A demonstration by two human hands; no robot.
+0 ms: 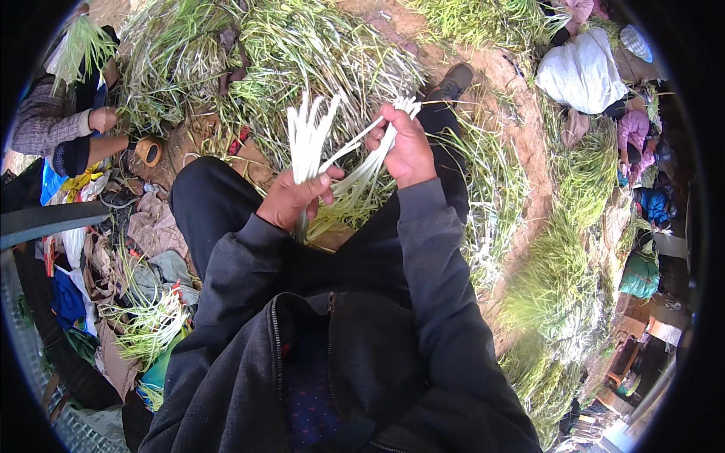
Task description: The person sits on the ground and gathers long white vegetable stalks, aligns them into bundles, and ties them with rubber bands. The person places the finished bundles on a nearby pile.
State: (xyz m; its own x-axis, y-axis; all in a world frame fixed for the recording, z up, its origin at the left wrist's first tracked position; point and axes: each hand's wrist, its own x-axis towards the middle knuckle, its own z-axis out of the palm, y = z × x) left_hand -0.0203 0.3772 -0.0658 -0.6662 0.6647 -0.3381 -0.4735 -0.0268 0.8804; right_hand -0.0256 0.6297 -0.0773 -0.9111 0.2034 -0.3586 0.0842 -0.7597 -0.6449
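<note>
Upright in my left hand (pixel 303 198) is a bundle of white stalks (pixel 310 136), their pale ends fanned above the thumb. My right hand (pixel 403 144) grips a second bunch of stalks (pixel 374 164) near its white ends, with its greener leaves trailing down between my knees. One or two stems cross from the right hand to the left. Both hands are above my lap, a little apart. Beyond them lies a large heap of long green-and-white stalks (pixel 328 62), perhaps garlic chives.
More stalks (pixel 561 272) cover the earth floor (pixel 518 107) to the right. A white sack (pixel 580 71) stands at upper right. Another person's hand (pixel 103 120) is at left, near the heap. Cloths (pixel 156 221) and a loose stalk pile (pixel 153 325) lie left of me.
</note>
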